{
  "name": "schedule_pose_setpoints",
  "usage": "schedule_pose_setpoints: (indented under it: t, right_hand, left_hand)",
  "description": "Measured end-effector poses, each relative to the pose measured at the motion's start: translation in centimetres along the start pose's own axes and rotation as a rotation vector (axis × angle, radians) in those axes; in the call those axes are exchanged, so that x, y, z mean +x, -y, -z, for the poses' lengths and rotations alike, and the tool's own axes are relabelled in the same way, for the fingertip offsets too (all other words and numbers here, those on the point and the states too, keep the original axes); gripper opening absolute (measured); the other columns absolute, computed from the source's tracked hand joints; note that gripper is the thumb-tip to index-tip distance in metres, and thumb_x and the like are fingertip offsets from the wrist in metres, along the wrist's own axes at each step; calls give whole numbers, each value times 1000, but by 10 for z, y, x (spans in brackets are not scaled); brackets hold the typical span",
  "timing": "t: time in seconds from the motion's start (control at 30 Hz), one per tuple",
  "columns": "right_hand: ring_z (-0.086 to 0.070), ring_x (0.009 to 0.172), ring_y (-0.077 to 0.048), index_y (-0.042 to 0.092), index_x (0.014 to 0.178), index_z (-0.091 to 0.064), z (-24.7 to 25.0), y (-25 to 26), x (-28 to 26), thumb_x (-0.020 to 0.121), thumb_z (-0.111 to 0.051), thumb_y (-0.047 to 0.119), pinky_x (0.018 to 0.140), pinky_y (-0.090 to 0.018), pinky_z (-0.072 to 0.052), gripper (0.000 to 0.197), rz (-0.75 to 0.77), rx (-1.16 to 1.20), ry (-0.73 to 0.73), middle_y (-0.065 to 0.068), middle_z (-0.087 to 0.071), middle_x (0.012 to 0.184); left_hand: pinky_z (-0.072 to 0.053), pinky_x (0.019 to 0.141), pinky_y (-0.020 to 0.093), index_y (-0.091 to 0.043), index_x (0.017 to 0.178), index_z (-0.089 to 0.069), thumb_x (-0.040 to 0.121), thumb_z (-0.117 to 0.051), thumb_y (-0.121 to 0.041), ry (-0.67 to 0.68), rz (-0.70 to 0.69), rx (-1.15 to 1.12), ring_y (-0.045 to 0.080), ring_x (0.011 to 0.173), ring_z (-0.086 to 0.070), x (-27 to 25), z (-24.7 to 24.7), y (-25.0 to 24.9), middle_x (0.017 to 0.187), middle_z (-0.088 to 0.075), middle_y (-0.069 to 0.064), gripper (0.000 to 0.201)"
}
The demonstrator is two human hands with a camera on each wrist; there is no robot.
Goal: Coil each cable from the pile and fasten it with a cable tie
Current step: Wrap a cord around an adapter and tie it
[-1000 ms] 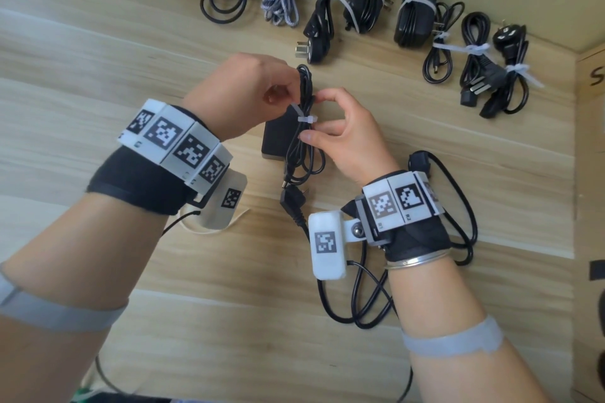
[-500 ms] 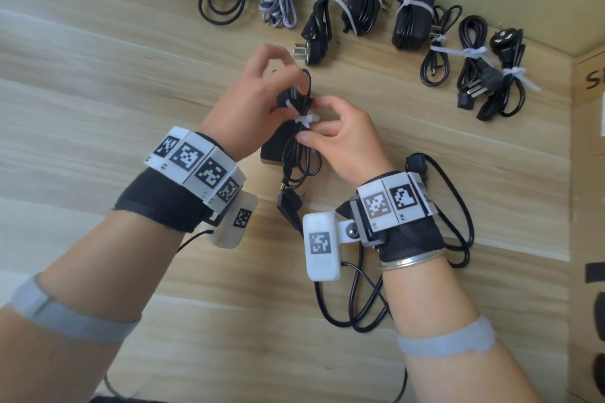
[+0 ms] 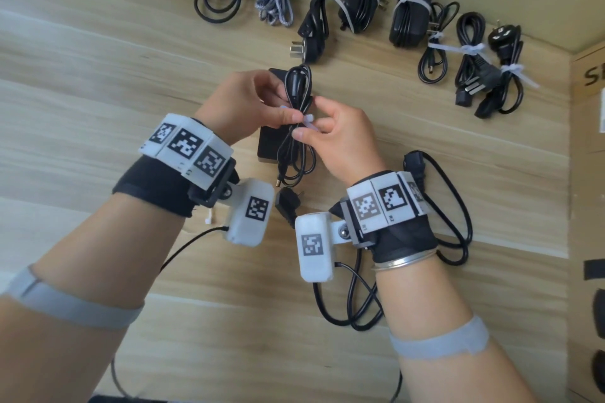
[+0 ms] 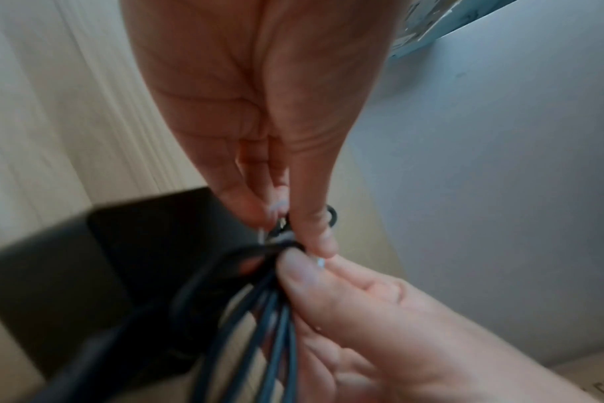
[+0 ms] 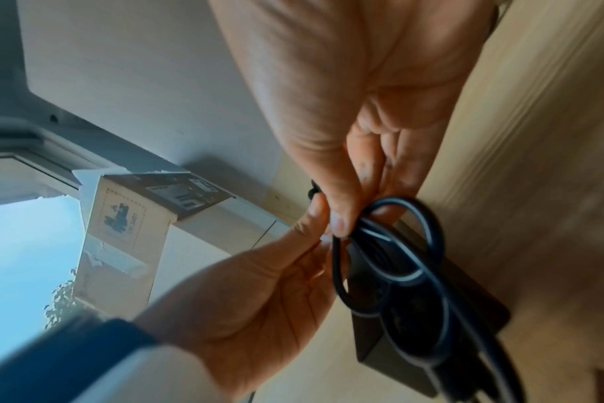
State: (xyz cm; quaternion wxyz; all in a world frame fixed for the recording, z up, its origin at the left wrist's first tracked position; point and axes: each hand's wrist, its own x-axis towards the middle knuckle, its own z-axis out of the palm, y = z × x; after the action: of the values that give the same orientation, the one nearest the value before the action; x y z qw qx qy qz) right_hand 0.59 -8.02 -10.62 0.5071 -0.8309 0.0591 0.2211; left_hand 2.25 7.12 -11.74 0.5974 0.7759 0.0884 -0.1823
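The coiled black cable is held up just above its power brick, mid-bench, with a white cable tie wrapped round its waist. Left hand pinches the tie and bundle from the left, right hand pinches the tie head. I'd say keep the loops squeezed flat while pulling the tail straight, or strands slip out. Tied bundles line the far edge; a loose cable waits near right.

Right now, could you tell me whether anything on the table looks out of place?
One black cable sprawls uncoiled and untied beside the right hand, unlike the tied bundles along the far edge. Otherwise nothing stands out.
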Motion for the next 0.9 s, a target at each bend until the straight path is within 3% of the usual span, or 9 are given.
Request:
schedule_pose_setpoints:
  t: [0.07,0.2,0.3,0.43,0.53,0.63,0.7,0.77,0.9]
  right_hand:
    - [-65,95,-11,20,130,-49,1,1,0,78,-73,18,90,-28,-49,57,-9,-48,-34,0,-72,96]
    - [-68,83,-20,25,81,-52,-1,-4,1,72,-78,23,83,-43,-54,28,-40,-11,-108,1,-71,80]
    - [-70,78,-27,25,60,-55,0,-6,2,72,-79,20,77,-50,-56,27,-50,35,-162,-8,-70,72]
    - [-69,74,-22,24,62,-57,7,-5,1,80,-72,17,78,-39,-57,24,-7,9,-146,-2,-67,67]
    - [-59,65,-11,24,68,-59,14,-2,-4,82,-69,24,68,-25,-49,18,55,-170,-122,9,-60,64]
    - [-55,53,-5,23,66,-59,23,-3,-8,82,-70,20,65,-23,-50,20,8,-144,-62,7,-60,59]
    - [-55,51,-5,24,63,-58,28,-8,-12,82,-70,19,66,-26,-53,22,-27,-147,-56,6,-60,57]
    - [-56,53,-7,24,63,-58,29,-12,-15,82,-70,19,68,-30,-54,23,-39,-147,-57,6,-60,57]
    - [-52,60,-8,23,72,-57,27,-17,-13,83,-68,22,62,-26,-45,15,-11,-190,-63,7,-58,62]
  left_hand:
    - [-48,75,27,-19,78,-54,66,-81,-20,-9,2,59,10,69,-56,1,-4,1,71,-62,-4,29]
    - [-45,79,24,-10,97,-59,75,-74,-27,10,-66,163,9,79,-57,0,-6,-4,82,-62,-4,32]
    - [-49,81,22,-12,107,-55,76,-72,-26,54,-51,113,9,94,-56,-3,-9,-4,102,-61,2,38]
    - [-55,76,23,-23,102,-52,73,-74,-18,99,-7,-12,12,93,-62,-5,-15,-3,97,-65,-1,37]
    - [-57,75,26,-15,105,-55,73,-74,-16,77,18,-60,17,86,-64,-4,-17,-6,94,-67,6,37]
    - [-57,71,24,-5,111,-53,67,-76,-25,29,44,-59,14,77,-66,-1,-17,-5,91,-66,6,53]
    - [-53,61,15,-11,99,-55,72,-75,-18,-1,29,-62,3,60,-61,0,-16,-6,76,-63,-2,34]
    - [-54,65,19,-17,89,-57,75,-73,-13,-31,25,-70,8,63,-61,2,-16,-5,71,-62,-3,22]
    - [-57,70,25,-10,102,-59,82,-66,-6,-89,43,-57,12,64,-65,5,-14,-2,74,-67,-1,22]
